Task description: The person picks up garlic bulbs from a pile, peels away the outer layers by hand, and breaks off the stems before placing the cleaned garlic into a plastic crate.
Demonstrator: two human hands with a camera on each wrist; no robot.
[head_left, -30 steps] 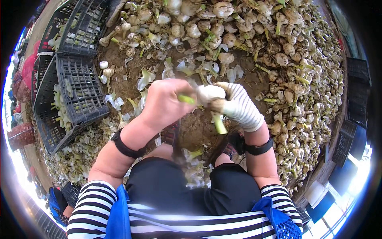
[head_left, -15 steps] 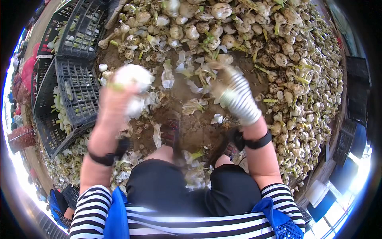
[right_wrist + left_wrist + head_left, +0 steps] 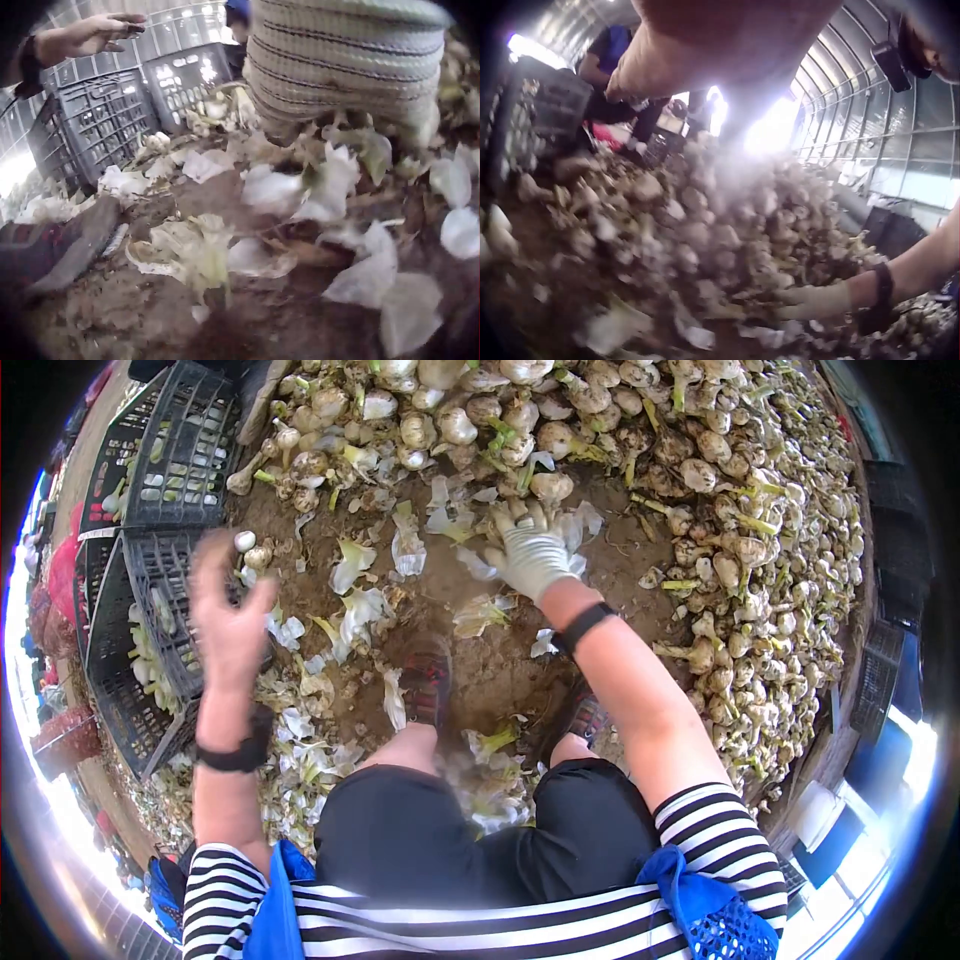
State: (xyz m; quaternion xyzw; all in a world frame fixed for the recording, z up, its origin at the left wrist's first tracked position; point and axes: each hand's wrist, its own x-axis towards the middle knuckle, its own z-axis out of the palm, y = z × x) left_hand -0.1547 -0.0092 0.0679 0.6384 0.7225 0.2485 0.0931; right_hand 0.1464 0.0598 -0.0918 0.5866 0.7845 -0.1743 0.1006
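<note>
My bare left hand [image 3: 228,635], blurred, is raised beside the black plastic crate [image 3: 172,592], its thumb spread from the fingers and nothing in it. The right wrist view also shows that left hand [image 3: 94,36], fingers stretched out. A striped knit glove covers my right hand [image 3: 530,550], which reaches down with spread fingers at the near edge of the garlic heap [image 3: 600,400]. Its fingertips are right at a garlic bulb [image 3: 552,486] with dirty skin. In the right wrist view the glove's cuff [image 3: 345,64] hides the fingers.
Papery garlic skins [image 3: 407,543] litter the soil between the shoes [image 3: 427,680]. A second crate [image 3: 185,455] stands behind the first, with trimmed garlic inside. Heaped bulbs [image 3: 745,650] run down the right side. Another person [image 3: 604,56] appears in the left wrist view.
The hands were together at a white bulb, then parted. My left hand carried the bulb left toward the crates and no longer has it. My right hand moved forward to the heap.
</note>
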